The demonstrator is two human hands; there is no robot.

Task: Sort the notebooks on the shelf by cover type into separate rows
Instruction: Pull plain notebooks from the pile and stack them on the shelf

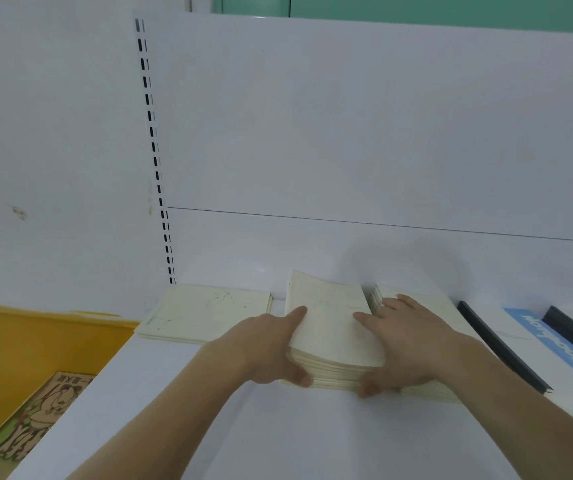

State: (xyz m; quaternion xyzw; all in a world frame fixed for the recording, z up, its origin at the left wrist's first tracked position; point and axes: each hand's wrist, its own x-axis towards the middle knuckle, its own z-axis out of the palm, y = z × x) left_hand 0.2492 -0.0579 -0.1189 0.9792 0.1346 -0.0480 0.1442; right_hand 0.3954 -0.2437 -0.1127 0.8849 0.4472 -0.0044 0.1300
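I read both grips as closed on the same item. The left hand (271, 344) holds the left edge of the cream notebook stack (330, 327): index finger laid straight along the top cover, thumb curled under the near corner. The right hand (402, 341) holds the right side of that stack, fingers spread across the top cover and onto the neighbouring pile, thumb pressed against the near edge. Both forearms reach in from the bottom of the view, bare, converging on the stack.

The stack sits at the middle of the white shelf (208, 410); its far end appears tilted up toward the back panel (347, 133), though I cannot tell whether the near end is clear of the shelf. The cover marks are too faint to read.

A second cream pile (427, 306) lies just right of the held stack, largely hidden under the right hand. A third, thin cream pile (205, 313) lies flat to the left, apart from the grips. To the far right I see a black-spined notebook (499, 344) and a blue-covered notebook (548, 344), both cut off by the frame edge. A yellow bin (35, 330) stands at left, holding a brown printed cover (39, 417), partly out of view.
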